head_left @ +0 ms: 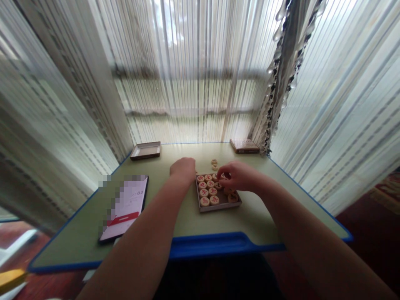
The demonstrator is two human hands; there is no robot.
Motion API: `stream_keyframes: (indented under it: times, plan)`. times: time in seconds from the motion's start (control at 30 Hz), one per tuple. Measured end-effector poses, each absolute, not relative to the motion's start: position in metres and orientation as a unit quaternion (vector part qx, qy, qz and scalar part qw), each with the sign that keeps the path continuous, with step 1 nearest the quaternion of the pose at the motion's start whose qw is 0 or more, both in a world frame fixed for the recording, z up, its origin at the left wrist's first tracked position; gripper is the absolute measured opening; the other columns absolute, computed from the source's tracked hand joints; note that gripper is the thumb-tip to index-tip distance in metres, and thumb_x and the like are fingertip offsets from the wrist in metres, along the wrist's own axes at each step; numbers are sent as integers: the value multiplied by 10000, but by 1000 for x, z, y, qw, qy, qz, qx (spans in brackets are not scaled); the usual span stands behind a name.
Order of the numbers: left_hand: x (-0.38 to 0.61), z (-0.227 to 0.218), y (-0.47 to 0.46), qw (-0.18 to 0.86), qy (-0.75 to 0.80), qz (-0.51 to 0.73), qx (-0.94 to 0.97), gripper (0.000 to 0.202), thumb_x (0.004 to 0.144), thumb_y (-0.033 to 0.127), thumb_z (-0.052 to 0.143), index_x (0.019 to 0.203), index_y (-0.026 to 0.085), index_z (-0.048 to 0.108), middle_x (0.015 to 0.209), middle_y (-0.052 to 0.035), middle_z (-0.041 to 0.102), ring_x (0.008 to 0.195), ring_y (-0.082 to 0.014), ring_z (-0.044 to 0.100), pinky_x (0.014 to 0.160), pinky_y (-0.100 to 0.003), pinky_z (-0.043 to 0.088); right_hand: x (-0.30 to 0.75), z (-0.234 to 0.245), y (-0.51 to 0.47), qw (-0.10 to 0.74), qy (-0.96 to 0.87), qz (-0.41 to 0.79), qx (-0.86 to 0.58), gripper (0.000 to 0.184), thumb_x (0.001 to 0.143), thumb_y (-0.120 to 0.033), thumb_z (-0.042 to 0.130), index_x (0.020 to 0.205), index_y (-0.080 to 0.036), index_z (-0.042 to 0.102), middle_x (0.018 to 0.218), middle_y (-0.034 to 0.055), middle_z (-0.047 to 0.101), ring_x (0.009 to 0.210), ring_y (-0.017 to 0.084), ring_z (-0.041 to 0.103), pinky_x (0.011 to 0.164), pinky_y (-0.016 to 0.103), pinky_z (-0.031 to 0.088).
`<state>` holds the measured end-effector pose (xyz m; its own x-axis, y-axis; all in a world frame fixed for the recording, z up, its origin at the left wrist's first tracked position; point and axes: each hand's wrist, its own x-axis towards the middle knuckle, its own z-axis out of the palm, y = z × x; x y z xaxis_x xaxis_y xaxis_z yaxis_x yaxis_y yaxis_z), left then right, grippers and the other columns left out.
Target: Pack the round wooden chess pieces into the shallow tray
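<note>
A shallow open box (221,206) of round Chinese chess pieces stands on the table in front of me. Red characters show on several pieces, such as the piece (204,201) in the near left corner. My right hand (239,176) reaches over the box's right side, thumb and fingers curled in a pinch at a Chinese chess piece in the back row, partly covering it. Beyond the box's left back corner, my left hand (183,167) rests low with its fingers curled; its fingertips and anything in them are hidden. Two loose pieces (214,167) lie behind the box.
A tablet or phone (128,208) with a lit screen lies left of my left forearm. An open box lid (145,150) sits at the back left, and a closed flat box (244,146) at the back right. Sheer curtains (193,91) hang behind the blue-edged table (184,221).
</note>
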<state>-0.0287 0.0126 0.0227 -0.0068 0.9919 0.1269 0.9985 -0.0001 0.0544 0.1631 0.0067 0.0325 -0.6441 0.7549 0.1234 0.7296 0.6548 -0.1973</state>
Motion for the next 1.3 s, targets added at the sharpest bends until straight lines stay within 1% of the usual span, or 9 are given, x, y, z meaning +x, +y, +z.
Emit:
stream_keyframes:
  times: [0.13, 0.27, 0.4, 0.53, 0.63, 0.77, 0.93, 1.17, 1.3]
  plan:
    - [-28, 22, 14, 33, -691, -57, -719, 295, 736, 196, 516, 1006, 187, 636, 1032, -127, 635, 953, -239, 586, 790, -328, 464, 161, 29, 6, 56, -900, 78, -426, 236, 675, -366, 585, 841, -233, 687, 701, 7, 642, 537, 99, 480, 477, 218, 276]
    - [-29, 22, 14, 40, -691, -60, -719, 292, 715, 226, 547, 988, 195, 644, 1015, -120, 642, 943, -239, 590, 783, -326, 466, 160, 28, 5, 45, -896, 89, -432, 242, 667, -365, 579, 838, -234, 689, 685, 2, 644, 532, 98, 479, 473, 214, 276]
    - [-30, 20, 17, 32, -683, -65, -727, 260, 714, 214, 538, 943, 207, 661, 995, -110, 652, 928, -227, 594, 784, -317, 460, 159, 27, 6, 53, -891, 114, -435, 232, 658, -311, 579, 844, -226, 690, 691, 0, 645, 537, 94, 483, 480, 207, 288]
    - [-31, 17, 21, 33, -675, -75, -733, 273, 724, 164, 489, 928, 202, 666, 983, -107, 658, 916, -222, 599, 781, -317, 460, 161, 27, 9, 70, -890, 124, -433, 210, 654, -320, 597, 813, -220, 693, 661, -5, 629, 517, 89, 467, 474, 210, 284]
    - [-32, 17, 21, 31, -673, -75, -735, 267, 723, 180, 501, 933, 191, 665, 980, -115, 658, 921, -229, 597, 783, -319, 459, 162, 26, 11, 113, -891, 116, -423, 216, 687, -350, 587, 812, -208, 692, 626, -3, 603, 506, 84, 446, 481, 212, 279]
    - [-33, 18, 21, 32, -676, -79, -732, 265, 711, 191, 521, 933, 181, 665, 980, -123, 657, 923, -239, 597, 781, -323, 459, 163, 22, 15, 185, -880, 81, -430, 263, 703, -340, 589, 914, -208, 675, 603, -6, 575, 493, 80, 417, 489, 216, 267]
    - [-35, 17, 22, 30, -680, -80, -729, 277, 698, 172, 514, 930, 186, 664, 991, -120, 655, 935, -238, 595, 787, -323, 457, 160, 16, 18, 160, -884, 83, -430, 199, 722, -356, 575, 801, -222, 699, 571, -3, 569, 480, 84, 414, 476, 222, 244]
    - [-35, 18, 19, 20, -666, -78, -741, 322, 728, 175, 494, 1018, 186, 632, 1039, -115, 641, 968, -228, 585, 820, -317, 446, 160, 19, 18, 159, -881, 71, -440, 195, 716, -364, 582, 807, -235, 697, 613, 0, 606, 504, 91, 447, 479, 220, 250]
    - [-37, 18, 19, 10, -671, -41, -740, 310, 720, 156, 497, 990, 170, 650, 1027, -128, 644, 963, -236, 589, 818, -317, 444, 160, 18, 18, 154, -883, 67, -439, 192, 715, -369, 585, 804, -240, 697, 610, -3, 607, 504, 91, 450, 480, 220, 248]
